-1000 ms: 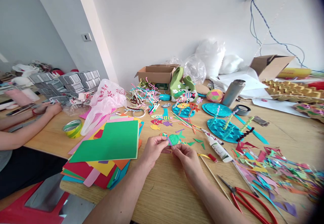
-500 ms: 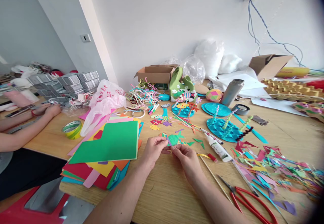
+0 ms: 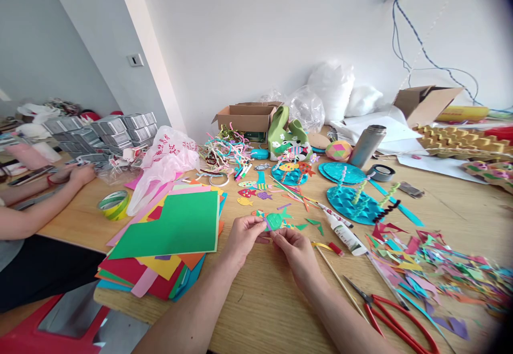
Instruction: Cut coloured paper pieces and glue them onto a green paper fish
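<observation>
Between the fingertips of both hands is a green paper fish with a narrow purple strip across its head end. My left hand pinches its left side, thumb on top. From the lower edge, my right hand pinches it near the purple strip. Other colourful paper pieces lie just behind the fish, partly covered by it. Several finished paper fish, such as a yellow fish and a purple fish, rest beyond my hands. Green paper scraps lie to the right.
Coloured paper sheets are stacked on the left. A glue bottle, a wooden stick, red-handled scissors and paper scraps lie on the right. Blue discs stand behind. A co-worker's hands are at far left.
My hands and the green paper fish stay almost in place, the fish tilting very slightly. The co-worker's hands at the far left have shifted a little.
</observation>
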The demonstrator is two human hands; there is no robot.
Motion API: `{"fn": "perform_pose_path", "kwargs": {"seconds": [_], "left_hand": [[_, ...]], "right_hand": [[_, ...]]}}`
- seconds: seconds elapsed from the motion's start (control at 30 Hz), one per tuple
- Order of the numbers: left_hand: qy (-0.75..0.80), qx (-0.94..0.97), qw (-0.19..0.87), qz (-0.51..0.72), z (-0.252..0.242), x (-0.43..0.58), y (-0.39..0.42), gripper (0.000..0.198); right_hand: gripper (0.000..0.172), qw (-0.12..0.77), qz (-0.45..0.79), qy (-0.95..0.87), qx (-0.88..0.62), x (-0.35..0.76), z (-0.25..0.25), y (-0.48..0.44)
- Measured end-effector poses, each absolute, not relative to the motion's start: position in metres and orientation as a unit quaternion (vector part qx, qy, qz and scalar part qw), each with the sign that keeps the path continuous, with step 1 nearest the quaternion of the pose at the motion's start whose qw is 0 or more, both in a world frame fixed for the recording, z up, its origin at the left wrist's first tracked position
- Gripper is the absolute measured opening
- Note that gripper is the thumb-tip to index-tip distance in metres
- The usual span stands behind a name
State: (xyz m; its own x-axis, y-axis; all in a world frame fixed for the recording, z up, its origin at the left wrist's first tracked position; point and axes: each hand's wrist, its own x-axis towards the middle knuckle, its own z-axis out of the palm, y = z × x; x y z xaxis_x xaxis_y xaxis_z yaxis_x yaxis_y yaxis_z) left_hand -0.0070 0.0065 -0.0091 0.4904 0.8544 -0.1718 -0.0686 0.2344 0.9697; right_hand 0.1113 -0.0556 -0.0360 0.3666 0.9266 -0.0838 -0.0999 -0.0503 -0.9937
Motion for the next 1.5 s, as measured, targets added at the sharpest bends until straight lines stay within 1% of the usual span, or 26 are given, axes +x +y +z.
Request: {"fn": "perform_pose_path", "kwargs": {"seconds": [0.27, 0.67, 0.9, 1.1, 1.5], "left_hand": [[0.384, 0.498, 0.697, 0.345, -0.0101, -0.0067, 0.0068, 0.019], [0.368, 0.511, 0.698, 0.342, -0.0137, -0.0068, 0.0076, 0.018], [0.365, 0.452, 0.731, 0.357, -0.0126, -0.0070, 0.0080, 0.018], [0.372, 0.518, 0.693, 0.336, -0.0114, -0.0082, 0.0082, 0.016], [0.374, 0.538, 0.688, 0.312, -0.0128, -0.0085, 0.0096, 0.017]], "right_hand": [[0.043, 0.593, 0.442, -0.355, -0.572, 0.1113, -0.0352, -0.0563], [0.043, 0.598, 0.441, -0.350, -0.571, 0.1117, -0.0378, -0.0558], [0.041, 0.621, 0.454, -0.337, -0.544, 0.1125, -0.0383, -0.0557], [0.041, 0.623, 0.449, -0.337, -0.545, 0.1131, -0.0402, -0.0543], [0.039, 0.617, 0.445, -0.339, -0.553, 0.1133, -0.0430, -0.0537]]}}
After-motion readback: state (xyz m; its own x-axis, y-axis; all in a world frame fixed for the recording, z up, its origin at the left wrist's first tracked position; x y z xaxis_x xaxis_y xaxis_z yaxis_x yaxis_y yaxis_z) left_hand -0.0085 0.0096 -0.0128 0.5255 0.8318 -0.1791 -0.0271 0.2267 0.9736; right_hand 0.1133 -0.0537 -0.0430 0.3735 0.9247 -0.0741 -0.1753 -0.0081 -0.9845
